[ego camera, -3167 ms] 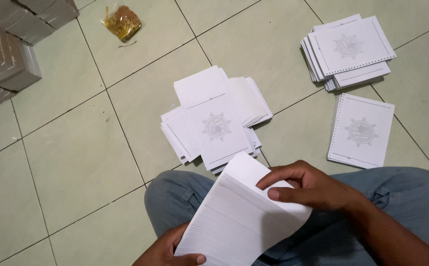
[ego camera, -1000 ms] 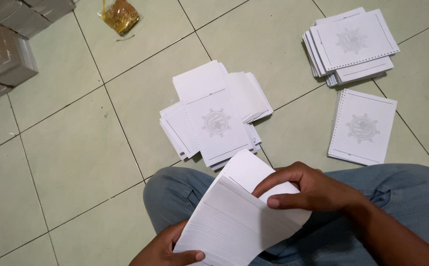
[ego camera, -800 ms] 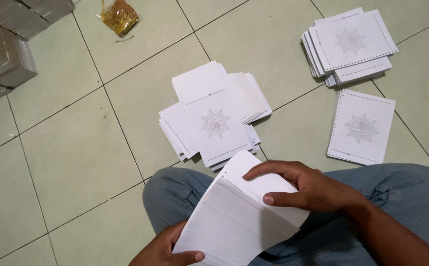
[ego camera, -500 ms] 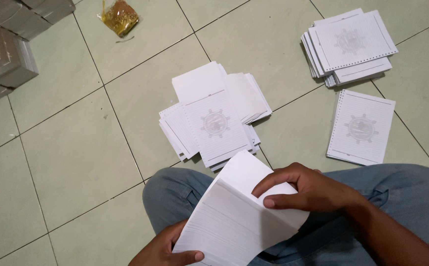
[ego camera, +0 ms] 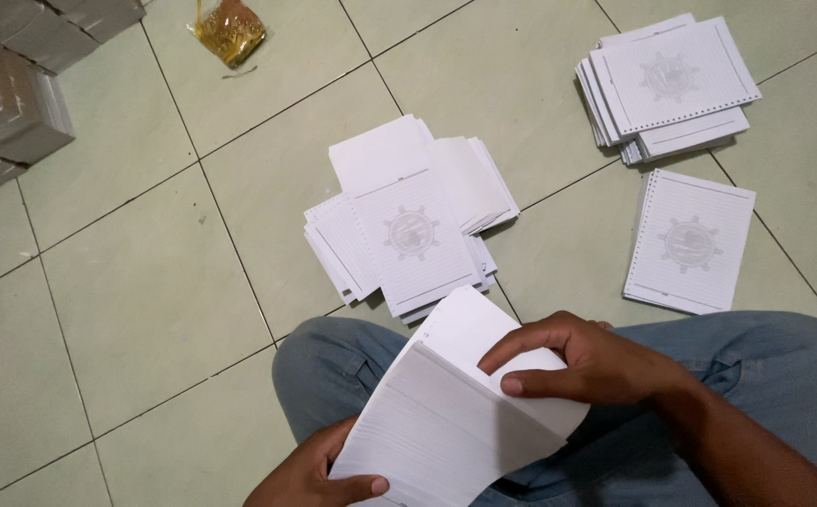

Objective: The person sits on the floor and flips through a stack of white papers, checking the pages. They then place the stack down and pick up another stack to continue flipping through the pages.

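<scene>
A thick stack of white ruled sheets point(ego camera: 446, 422) rests over my lap in blue jeans. My left hand point(ego camera: 310, 474) grips its lower left corner, thumb on top. My right hand point(ego camera: 587, 361) lies over the stack's upper right part, fingers curled around the top sheets and bending them up. On the floor just beyond my knee lies a fanned pile of ruled sheets with a round grey emblem point(ego camera: 408, 230).
Two more sheet piles lie on the pale green tiled floor point(ego camera: 146, 282): a tall one at the top right point(ego camera: 667, 84) and a thin one below it point(ego camera: 690, 239). Grey wrapped bundles point(ego camera: 9, 103) stack at the top left. A yellowish plastic bag point(ego camera: 230, 28) lies near the top.
My right hand's fingers have shifted slightly on the top sheets, lifting and bending them. The left hand and the floor piles stay where they were.
</scene>
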